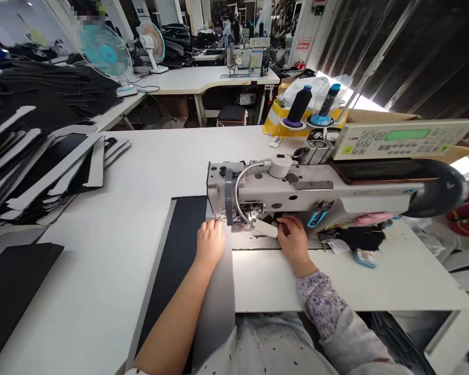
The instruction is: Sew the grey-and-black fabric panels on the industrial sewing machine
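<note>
My left hand (210, 242) lies on a long strip of black and grey fabric (180, 260) right in front of the needle area of the sewing machine (297, 192); its fingers curl down onto the cloth. My right hand (294, 240) reaches under the machine arm to the right of the needle, behind the small white lamp head (266, 228). Its fingers are bent and pinched, and what they touch is hidden. The strip runs from the needle down toward my body.
Stacks of black and grey cut pieces (31, 166) cover the table's left side, with another black panel (11, 286) at the front left. Two thread cones (299, 107) and a control panel (402, 138) stand behind the machine. Fans (105, 54) and another sewing station (246, 60) are farther back.
</note>
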The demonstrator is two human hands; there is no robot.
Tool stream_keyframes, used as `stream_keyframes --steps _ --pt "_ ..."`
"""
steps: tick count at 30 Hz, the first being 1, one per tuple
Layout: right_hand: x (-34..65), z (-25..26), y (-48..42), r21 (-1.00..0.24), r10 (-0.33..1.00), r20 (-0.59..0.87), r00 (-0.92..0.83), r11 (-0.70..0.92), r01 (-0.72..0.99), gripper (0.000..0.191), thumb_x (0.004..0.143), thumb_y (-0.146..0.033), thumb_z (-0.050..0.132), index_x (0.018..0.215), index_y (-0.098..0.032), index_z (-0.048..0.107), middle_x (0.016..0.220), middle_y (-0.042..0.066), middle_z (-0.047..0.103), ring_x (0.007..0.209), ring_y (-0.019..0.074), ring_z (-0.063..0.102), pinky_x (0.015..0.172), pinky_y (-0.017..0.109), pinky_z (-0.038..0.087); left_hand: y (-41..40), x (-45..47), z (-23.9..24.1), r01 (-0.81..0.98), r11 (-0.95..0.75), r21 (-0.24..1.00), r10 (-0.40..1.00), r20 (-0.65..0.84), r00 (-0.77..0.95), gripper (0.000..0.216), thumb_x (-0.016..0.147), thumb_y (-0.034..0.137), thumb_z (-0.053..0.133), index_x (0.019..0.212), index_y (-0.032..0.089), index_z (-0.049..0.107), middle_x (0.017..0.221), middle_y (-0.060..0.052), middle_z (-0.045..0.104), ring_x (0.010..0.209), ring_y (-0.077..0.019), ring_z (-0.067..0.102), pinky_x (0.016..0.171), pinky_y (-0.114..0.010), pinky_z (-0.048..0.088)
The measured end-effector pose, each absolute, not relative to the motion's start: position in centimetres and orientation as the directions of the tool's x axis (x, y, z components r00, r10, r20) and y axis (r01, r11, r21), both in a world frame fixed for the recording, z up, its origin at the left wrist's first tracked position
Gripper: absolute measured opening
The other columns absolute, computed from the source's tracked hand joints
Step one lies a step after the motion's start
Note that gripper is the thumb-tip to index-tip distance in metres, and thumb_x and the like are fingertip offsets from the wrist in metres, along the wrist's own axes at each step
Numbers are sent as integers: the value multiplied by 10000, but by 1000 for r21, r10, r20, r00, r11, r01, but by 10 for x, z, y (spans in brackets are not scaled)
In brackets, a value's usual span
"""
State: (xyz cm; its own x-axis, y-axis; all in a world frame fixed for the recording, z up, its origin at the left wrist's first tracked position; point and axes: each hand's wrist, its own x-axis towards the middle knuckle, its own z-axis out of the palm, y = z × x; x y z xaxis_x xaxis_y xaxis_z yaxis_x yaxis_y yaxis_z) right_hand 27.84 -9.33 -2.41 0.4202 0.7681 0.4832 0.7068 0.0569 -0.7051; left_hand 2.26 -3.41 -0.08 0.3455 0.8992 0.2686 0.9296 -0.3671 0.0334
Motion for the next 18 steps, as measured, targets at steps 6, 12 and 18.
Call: stream_keyframes --steps 6,12,18 --pt "234 -21 -93 -870 823 360 438 127 477 185 747 -244 549 891 -199 656 994 80 636 928 208 627 796 355 550 -13 26 1 932 -362 25 909 232 346 215 852 131 435 804 148 644 890 -135 628 880 -262 565 769 -366 444" --pt "162 -25 -68 -948 969 200 145 154 278 226 791 -205 437 902 -205 634 831 34 692 757 170 664 719 311 567 -39 8 6 840 -517 165 843 273 464 354 884 107 405 1188 172 575 1165 -115 615 1096 -227 559 935 -342 444" --pt "173 -24 -61 -761 935 352 -49 317 566 251 830 -147 429 983 -202 620 959 47 695 902 173 655 849 320 527 -66 0 13 834 -534 137 835 240 495 344 930 203 421 1213 260 608 1164 -90 618 1073 -229 559 968 -394 427"
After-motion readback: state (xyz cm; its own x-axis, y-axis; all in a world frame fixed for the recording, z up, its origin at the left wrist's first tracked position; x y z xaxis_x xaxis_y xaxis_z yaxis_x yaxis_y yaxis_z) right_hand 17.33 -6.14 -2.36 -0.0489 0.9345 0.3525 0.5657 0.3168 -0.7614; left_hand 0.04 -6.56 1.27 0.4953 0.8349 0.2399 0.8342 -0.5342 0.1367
